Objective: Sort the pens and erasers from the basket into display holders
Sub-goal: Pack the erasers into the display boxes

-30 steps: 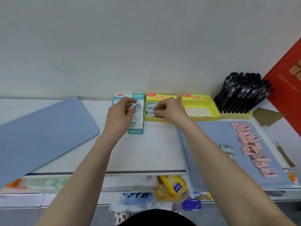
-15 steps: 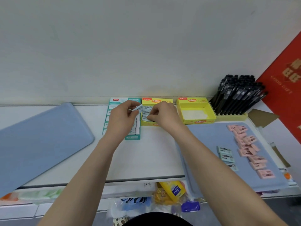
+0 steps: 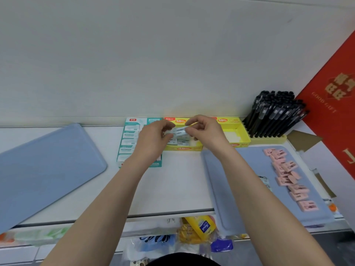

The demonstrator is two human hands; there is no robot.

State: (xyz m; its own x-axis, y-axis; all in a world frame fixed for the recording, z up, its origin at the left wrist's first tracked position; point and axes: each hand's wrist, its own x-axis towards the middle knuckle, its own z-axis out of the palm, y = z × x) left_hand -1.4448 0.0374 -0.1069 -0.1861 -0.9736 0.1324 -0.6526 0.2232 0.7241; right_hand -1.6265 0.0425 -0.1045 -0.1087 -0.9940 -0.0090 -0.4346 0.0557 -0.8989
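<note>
My left hand [image 3: 153, 140] and my right hand [image 3: 206, 132] meet above the left yellow display box [image 3: 182, 148], both pinching a small white eraser [image 3: 178, 131] between them. That box holds a few white erasers. Left of it lies a teal and white eraser box [image 3: 130, 143]. A second yellow box [image 3: 235, 134] sits to the right, partly behind my right hand. Black pens [image 3: 276, 114] stand packed in a pale yellow holder [image 3: 268, 140]. Pink erasers [image 3: 288, 175] lie scattered on the blue tray [image 3: 240, 169] at right, with white ones [image 3: 266, 182] beside my forearm.
A second blue tray [image 3: 44, 166] leans at the left of the white counter [image 3: 178, 181]. A red banner [image 3: 334, 104] hangs at right, with cardboard pieces [image 3: 303, 139] below it. Packaged goods [image 3: 199, 229] lie under the counter's front edge.
My right hand rose out of the left yellow box and joined my left hand on the eraser. The camera view tilted slightly.
</note>
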